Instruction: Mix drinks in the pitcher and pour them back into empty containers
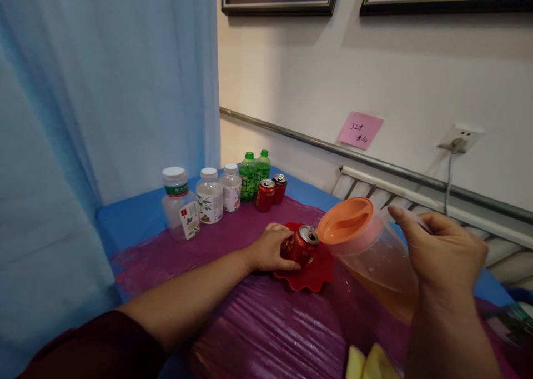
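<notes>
My left hand (272,248) is wrapped round a red drink can (300,248), whose top is opened. The can leans a little to the right over a red wavy-edged mat (306,279). My right hand (443,251) grips the handle of a clear plastic pitcher (375,262) with an orange lid (347,220). Tilted left, the pitcher has its lid edge right beside the can's top. Amber liquid shows low inside the pitcher. Whether any liquid runs into the can I cannot tell.
Behind stand clear jars with white lids (209,195), two green bottles (249,176) and two red cans (265,195). Purple plastic sheeting (266,329) covers the blue table. Yellow pieces (368,362) lie at the front. A radiator (375,195) and wall socket (460,138) are at right.
</notes>
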The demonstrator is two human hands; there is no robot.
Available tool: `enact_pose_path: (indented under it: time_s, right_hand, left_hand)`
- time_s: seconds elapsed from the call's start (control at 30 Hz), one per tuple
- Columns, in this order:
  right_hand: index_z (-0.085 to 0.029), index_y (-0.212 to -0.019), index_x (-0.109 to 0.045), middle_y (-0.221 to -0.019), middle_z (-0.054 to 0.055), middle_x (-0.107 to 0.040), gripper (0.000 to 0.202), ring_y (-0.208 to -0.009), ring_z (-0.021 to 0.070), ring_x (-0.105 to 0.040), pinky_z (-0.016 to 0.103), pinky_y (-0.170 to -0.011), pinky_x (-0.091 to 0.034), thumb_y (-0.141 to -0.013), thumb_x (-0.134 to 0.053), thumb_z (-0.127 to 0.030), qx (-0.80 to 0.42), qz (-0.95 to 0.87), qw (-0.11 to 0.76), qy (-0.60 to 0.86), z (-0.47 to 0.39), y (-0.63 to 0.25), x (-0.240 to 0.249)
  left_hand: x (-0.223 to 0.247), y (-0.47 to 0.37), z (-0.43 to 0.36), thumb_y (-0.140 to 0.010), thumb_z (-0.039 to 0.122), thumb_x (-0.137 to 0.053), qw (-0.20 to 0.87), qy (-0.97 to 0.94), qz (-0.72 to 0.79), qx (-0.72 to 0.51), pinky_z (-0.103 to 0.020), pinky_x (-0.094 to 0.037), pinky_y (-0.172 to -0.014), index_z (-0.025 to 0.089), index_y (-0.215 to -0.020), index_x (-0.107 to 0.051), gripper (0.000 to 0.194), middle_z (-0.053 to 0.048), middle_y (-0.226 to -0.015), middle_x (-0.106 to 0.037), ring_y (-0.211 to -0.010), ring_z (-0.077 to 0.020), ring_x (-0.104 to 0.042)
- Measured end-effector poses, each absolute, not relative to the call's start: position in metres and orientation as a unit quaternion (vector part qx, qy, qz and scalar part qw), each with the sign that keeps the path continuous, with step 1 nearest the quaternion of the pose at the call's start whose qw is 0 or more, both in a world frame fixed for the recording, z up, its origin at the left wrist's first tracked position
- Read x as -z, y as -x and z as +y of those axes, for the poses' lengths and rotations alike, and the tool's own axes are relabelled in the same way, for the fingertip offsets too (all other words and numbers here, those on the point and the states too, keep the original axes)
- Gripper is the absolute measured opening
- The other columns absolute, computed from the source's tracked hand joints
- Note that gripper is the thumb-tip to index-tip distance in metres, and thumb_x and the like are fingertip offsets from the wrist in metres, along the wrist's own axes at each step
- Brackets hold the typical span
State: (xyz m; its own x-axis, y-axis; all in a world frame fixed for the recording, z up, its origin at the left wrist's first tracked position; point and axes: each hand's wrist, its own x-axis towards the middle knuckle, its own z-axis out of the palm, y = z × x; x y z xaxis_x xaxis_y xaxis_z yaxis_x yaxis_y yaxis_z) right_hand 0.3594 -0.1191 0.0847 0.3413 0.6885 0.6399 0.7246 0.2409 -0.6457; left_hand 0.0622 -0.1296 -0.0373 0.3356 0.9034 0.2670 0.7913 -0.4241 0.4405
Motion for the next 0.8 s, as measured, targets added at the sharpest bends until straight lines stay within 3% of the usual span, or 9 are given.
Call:
enact_pose_path:
  time_s: [0.8]
  right_hand:
    - [-0.021, -0.06, -0.062, -0.049, -0.005, -0.039, 0.06, -0.051, 0.012, -0.038, 0.029, -0.054, -0.03, -0.07, -0.067, -0.08, 0.012, -0.571, 0.536, 0.622, -0.117, -0.3604, -0.0825]
  left_hand:
    - [0.0382, -0.0621, -0.1296, -0.062, 0.068, -0.082, 0.12, -0.807, 0.526, -0.239, -0.038, -0.04, -0.097, 0.022, -0.103, -0.067, 0.063, -0.004, -0.099, -0.065, -0.099, -0.027, -0.059]
